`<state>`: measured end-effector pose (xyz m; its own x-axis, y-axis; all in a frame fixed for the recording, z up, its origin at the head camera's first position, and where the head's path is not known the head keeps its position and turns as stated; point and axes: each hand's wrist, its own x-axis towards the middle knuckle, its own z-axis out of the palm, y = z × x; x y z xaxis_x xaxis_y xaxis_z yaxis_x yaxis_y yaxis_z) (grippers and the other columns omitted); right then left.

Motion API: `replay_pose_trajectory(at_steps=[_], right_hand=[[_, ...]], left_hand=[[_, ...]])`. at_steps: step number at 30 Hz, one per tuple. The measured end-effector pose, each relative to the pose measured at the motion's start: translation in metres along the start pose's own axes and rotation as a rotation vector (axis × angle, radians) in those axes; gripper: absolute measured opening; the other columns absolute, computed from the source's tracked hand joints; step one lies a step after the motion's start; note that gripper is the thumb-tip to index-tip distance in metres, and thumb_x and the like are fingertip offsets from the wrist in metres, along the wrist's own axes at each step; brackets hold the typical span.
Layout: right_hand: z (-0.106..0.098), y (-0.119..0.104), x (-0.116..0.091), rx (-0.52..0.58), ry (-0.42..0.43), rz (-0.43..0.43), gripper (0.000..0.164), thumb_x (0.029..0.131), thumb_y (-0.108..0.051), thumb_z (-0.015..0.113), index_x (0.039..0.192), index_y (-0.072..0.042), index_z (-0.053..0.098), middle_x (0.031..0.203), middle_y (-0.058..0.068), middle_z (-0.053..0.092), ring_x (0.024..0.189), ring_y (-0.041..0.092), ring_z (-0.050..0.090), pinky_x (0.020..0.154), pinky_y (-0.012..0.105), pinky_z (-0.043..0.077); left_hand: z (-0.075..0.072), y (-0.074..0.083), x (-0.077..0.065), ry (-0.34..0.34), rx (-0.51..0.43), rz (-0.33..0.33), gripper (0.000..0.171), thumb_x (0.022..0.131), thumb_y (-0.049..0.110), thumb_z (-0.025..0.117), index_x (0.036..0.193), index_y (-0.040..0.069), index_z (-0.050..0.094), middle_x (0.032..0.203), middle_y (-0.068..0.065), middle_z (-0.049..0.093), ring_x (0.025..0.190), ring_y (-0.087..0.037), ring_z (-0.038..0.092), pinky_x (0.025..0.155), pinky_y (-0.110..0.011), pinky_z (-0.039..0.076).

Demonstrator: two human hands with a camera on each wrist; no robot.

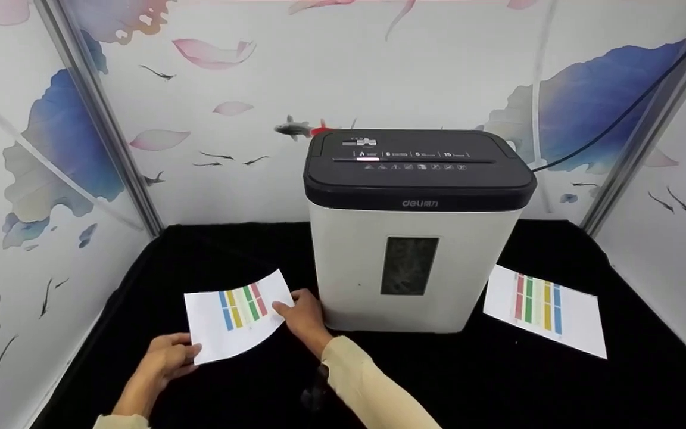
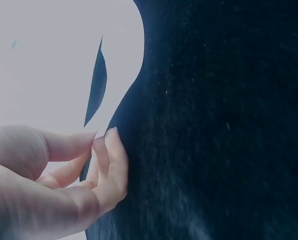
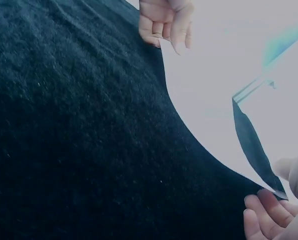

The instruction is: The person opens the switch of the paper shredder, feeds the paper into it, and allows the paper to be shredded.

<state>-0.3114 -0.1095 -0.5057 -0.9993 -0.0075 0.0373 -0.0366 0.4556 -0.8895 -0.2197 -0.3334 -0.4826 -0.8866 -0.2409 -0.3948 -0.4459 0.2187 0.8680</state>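
A white sheet of paper [image 1: 240,316] printed with blue, yellow, green and red blocks is held up between both hands. My left hand [image 1: 167,360] pinches its lower left edge. On the opposite side, my right hand [image 1: 306,319] grips the right edge, close to the shredder's lower left corner. The paper sags in a curve between them. In the left wrist view, the thumb and fingertips meet at the edge of the paper [image 2: 49,65]. The right wrist view has both hands on the paper [image 3: 204,85], which looks washed out there.
A white paper shredder [image 1: 349,268] with a dark top and a small front window stands just right of my right hand. To its right lies another printed sheet [image 1: 578,316]. Black cloth [image 1: 248,393] covers the table, and a black cable [image 1: 629,110] runs from the shredder.
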Motion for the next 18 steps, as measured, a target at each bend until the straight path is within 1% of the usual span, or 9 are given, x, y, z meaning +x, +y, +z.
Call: replay_pose_trajectory(at_steps=[4, 8, 10, 13, 18], right_hand=[[-0.004, 0.001, -0.005, -0.005, -0.018, -0.026, 0.023, 0.077, -0.022, 0.074, 0.089, -0.004, 0.066, 0.078, 0.004, 0.065, 0.067, 0.011, 0.056, 0.058, 0.023, 0.047], [-0.01, 0.003, -0.011, -0.009, -0.048, -0.046, 0.014, 0.076, -0.019, 0.073, 0.081, -0.007, 0.067, 0.074, 0.002, 0.063, 0.064, 0.009, 0.052, 0.056, 0.021, 0.045], [-0.015, 0.003, -0.012, 0.006, -0.056, -0.066, 0.012, 0.076, -0.016, 0.072, 0.08, -0.006, 0.067, 0.074, 0.002, 0.063, 0.063, 0.009, 0.052, 0.056, 0.021, 0.045], [-0.024, 0.003, -0.015, 0.04, -0.087, -0.092, 0.011, 0.076, -0.011, 0.071, 0.083, -0.005, 0.066, 0.076, 0.003, 0.064, 0.065, 0.009, 0.053, 0.057, 0.02, 0.045], [-0.038, 0.003, -0.021, 0.066, -0.145, -0.143, 0.012, 0.079, -0.006, 0.069, 0.09, -0.005, 0.065, 0.084, 0.005, 0.065, 0.071, 0.009, 0.055, 0.059, 0.02, 0.047]], left_hand=[[-0.002, -0.004, -0.008, 0.0, 0.006, -0.008, 0.049, 0.086, 0.002, 0.057, 0.128, -0.016, 0.037, 0.1, -0.022, 0.062, 0.077, -0.016, 0.063, 0.071, -0.033, 0.056], [-0.001, -0.008, -0.02, -0.008, -0.002, -0.007, 0.049, 0.087, 0.002, 0.057, 0.127, -0.017, 0.036, 0.097, -0.021, 0.062, 0.078, -0.017, 0.064, 0.071, -0.033, 0.057], [0.001, -0.007, -0.025, -0.009, -0.007, -0.007, 0.046, 0.087, 0.001, 0.056, 0.125, -0.017, 0.038, 0.094, -0.019, 0.063, 0.076, -0.017, 0.064, 0.07, -0.032, 0.057], [0.005, -0.004, -0.031, -0.005, 0.001, -0.002, 0.041, 0.088, 0.004, 0.055, 0.121, -0.016, 0.042, 0.09, -0.017, 0.064, 0.075, -0.016, 0.063, 0.068, -0.031, 0.057], [0.011, -0.002, -0.04, 0.027, 0.052, 0.026, 0.035, 0.091, 0.012, 0.052, 0.114, -0.015, 0.048, 0.09, -0.016, 0.064, 0.075, -0.016, 0.063, 0.067, -0.031, 0.057]])
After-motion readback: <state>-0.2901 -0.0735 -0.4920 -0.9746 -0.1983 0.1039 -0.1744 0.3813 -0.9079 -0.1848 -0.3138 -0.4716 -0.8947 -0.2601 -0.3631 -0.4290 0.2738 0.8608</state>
